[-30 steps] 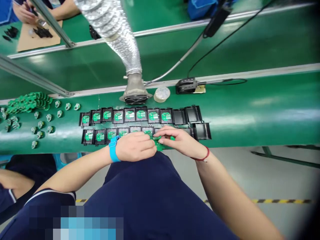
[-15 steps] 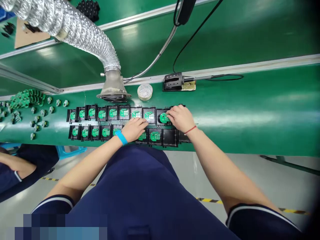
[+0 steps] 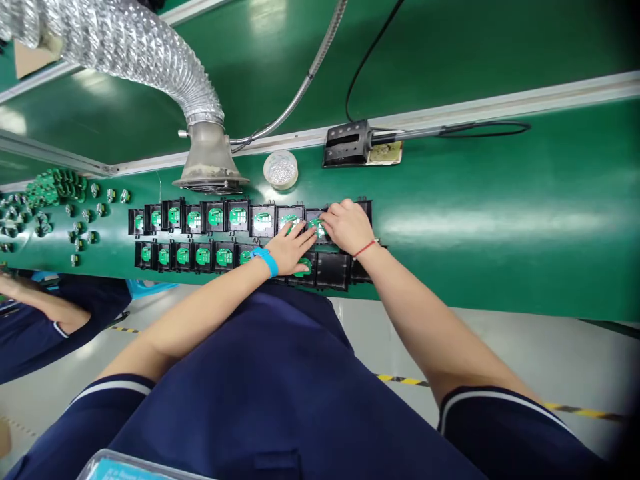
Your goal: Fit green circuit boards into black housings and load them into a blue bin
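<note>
housings [image 3: 200, 237] 2 rows mid bench | loose parts [image 3: 55, 207] left | duct [image 3: 210, 157] behind

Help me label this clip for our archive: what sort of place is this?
Probably an electronics assembly line: black housings with green circuit boards in rows on a green bench, a fume duct overhead, both hands on the housings.

Glossy green counter [image 3: 500, 220] carries two rows of black plastic housings [image 3: 200, 237] holding green circuit boards, loose small metal parts [image 3: 80, 227] at left, round clear dish [image 3: 281, 169], black metal stand [image 3: 347, 143].
</note>
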